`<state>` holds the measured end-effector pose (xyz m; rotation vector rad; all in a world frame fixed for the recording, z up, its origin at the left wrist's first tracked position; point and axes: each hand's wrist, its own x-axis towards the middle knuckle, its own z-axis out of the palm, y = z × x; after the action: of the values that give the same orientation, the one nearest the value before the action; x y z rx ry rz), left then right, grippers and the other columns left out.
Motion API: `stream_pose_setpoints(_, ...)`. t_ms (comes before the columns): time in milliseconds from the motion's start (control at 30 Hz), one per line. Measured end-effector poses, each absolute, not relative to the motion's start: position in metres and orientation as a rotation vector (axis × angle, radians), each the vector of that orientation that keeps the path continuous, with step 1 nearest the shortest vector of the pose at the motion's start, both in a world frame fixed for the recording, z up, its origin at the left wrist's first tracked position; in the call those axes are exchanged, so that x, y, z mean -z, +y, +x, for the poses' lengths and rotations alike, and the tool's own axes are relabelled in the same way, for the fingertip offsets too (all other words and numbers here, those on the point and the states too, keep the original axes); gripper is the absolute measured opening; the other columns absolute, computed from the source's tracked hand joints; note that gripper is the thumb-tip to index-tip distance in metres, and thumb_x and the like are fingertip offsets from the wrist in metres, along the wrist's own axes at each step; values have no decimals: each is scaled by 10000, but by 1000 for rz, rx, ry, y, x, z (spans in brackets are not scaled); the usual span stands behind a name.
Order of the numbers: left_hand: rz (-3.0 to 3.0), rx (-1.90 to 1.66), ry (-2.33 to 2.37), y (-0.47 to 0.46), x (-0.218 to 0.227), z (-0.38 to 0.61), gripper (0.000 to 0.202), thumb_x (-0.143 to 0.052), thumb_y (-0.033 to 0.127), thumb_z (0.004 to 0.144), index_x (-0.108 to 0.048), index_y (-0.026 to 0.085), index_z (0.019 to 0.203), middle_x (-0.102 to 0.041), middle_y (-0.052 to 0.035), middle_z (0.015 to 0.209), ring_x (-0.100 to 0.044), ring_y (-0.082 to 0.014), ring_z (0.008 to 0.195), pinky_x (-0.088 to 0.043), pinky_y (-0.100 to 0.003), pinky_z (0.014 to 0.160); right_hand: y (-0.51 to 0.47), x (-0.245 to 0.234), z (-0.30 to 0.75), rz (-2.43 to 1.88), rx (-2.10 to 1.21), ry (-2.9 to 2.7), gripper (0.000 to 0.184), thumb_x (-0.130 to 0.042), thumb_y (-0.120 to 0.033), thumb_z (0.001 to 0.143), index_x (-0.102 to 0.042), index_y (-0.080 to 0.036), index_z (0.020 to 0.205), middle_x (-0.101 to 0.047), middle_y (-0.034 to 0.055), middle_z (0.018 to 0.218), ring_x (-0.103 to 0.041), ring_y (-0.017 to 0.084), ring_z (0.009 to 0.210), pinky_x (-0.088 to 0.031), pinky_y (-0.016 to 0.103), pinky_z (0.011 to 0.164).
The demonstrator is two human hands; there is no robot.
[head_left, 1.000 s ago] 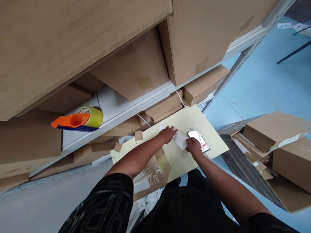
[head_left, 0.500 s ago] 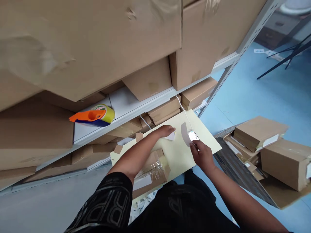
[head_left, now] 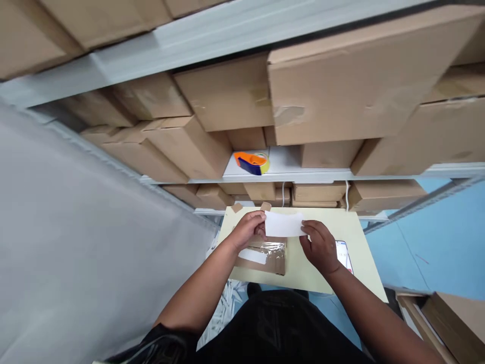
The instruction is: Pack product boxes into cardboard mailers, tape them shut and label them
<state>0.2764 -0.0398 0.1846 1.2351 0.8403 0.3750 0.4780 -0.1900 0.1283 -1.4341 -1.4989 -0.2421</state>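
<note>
Between my two hands a blank white label (head_left: 284, 224) is stretched out flat, above the pale yellow table (head_left: 303, 270). My left hand (head_left: 250, 228) pinches its left end, and my right hand (head_left: 319, 243) grips the right end with thumb and fingers. Just below the label lies a cardboard box (head_left: 278, 263) sealed with clear tape, a white strip on its top; its far side is partly covered by the label and my left hand. To the right of my right hand, a phone (head_left: 343, 254) with a lit screen rests on the table, partly hidden by my wrist.
Beyond the table, shelves (head_left: 284, 177) hold several cardboard boxes. An orange and blue tape dispenser (head_left: 253, 163) with yellow tape sits on the middle shelf. Two cardboard scraps (head_left: 237, 207) lie at the table's far edge. More cartons (head_left: 454, 323) stand at lower right, and paper strips (head_left: 222, 313) cover the floor.
My hands were apart; now they hold the label together by its ends. The view has swung left and pulled back. The phone now shows beside my right wrist.
</note>
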Motion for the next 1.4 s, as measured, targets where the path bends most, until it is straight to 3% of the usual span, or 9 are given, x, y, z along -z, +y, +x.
stream_pose_setpoints(167,1163,-677,864,-55,-197,220,409,-801,517,760,-580,178,702,-616,26,605,-588,-108,497,-503,-228,522,-185,-129,427,-1377,-203,-1111,377,-703,-303,871,-598,-238,1227,-625,145,1300,-638,308,1200,-565,538,1002)
stream_pose_setpoints(300,1171,-755,840,-59,-195,178,433,-776,568,806,-631,162,768,-653,0,618,-602,-119,510,-480,-230,528,-181,-128,366,-1186,-1015,-842,426,-679,-502,902,-599,-227,1219,-697,106,1109,-708,249,942,-600,437,845)
stream_pose_setpoints(400,1208,-770,810,-63,-190,147,430,-779,556,824,-658,147,763,-675,-21,658,-600,-116,564,-485,-237,584,-166,-139,315,-1064,-1304,-741,454,-698,-594,871,-671,-190,1076,-731,91,966,-690,226,804,-577,393,771)
stream_pose_setpoints(567,1237,-732,714,-64,-186,100,377,-774,500,853,-692,139,781,-699,-39,727,-625,-133,669,-496,-254,662,-139,-168,250,-1140,-1148,-556,383,-807,-513,790,-720,-170,936,-730,49,792,-616,192,664,-497,325,606)
stream_pose_setpoints(800,1251,-700,634,-47,-187,62,382,-750,525,861,-711,145,883,-708,-52,801,-652,-153,718,-507,-269,669,-141,-179,227,-1201,-1034,-507,291,-829,-410,754,-728,-163,870,-705,28,763,-573,167,645,-470,297,554)
stream_pose_setpoints(967,1461,-742,620,-51,-190,65,314,-719,467,897,-712,162,971,-668,-8,706,-613,-138,630,-503,-264,617,-136,-182,231,-1233,-1079,-608,304,-847,-395,722,-731,-168,888,-720,39,811,-614,193,715,-504,315,621)
stream_pose_setpoints(1133,2284,-1172,641,-52,-200,68,156,-623,267,968,-757,198,1005,-738,-55,813,-670,-175,743,-510,-308,717,-147,-189,236,-1242,-1204,-692,483,-864,-484,719,-723,-211,1091,-741,75,1036,-678,242,917,-554,374,785)
stream_pose_setpoints(1233,2661,-1194,395,-55,-199,70,194,-635,208,948,-747,200,1107,-752,-66,827,-690,-193,740,-509,-326,698,-158,-194,234,-1139,-1254,-697,492,-805,-569,774,-728,-191,1078,-747,104,1043,-682,268,951,-557,426,843)
stream_pose_setpoints(1400,2424,-1140,386,-68,-198,80,225,-628,252,953,-722,212,1153,-768,-89,969,-710,-217,871,-552,-369,797,-157,-212,238,-1189,-1062,-495,416,-819,-471,783,-700,-200,1076,-756,65,953,-679,243,774,-560,403,711)
